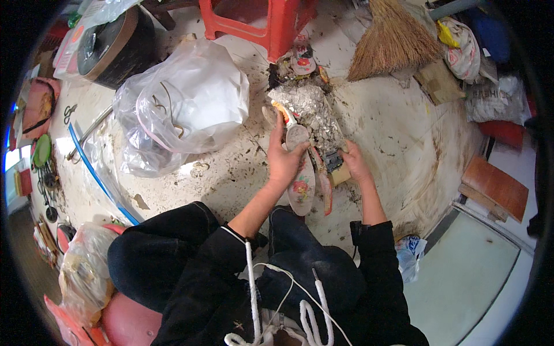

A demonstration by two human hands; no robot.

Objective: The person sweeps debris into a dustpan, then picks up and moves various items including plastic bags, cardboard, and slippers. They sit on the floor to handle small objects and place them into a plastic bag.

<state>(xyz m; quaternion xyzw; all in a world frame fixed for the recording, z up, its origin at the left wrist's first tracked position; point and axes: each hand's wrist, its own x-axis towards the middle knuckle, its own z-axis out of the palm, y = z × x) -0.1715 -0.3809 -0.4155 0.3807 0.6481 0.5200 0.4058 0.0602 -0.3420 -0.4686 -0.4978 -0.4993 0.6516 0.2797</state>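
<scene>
Grey-white rubble (312,113) lies heaped before me on what looks like a flat sheet, its surface mostly covered. My left hand (282,156) is on a floral insole (301,186) and a roundish grey piece at the rubble's left side. A red and yellow scrap (282,111) is by its raised finger. My right hand (354,161) grips the right lower edge of the load, beside a black block (333,160) and a tan piece (340,174). A red-edged strip (323,184) hangs between the hands. Another flower-patterned piece (304,65) lies beyond the rubble.
A large clear plastic bag (190,95) sits to the left, near a blue tube (97,178) and a black bin (117,47). A red plastic stool (277,30) and a straw broom (391,43) are at the far side. The pale floor (389,129) has dirt on it.
</scene>
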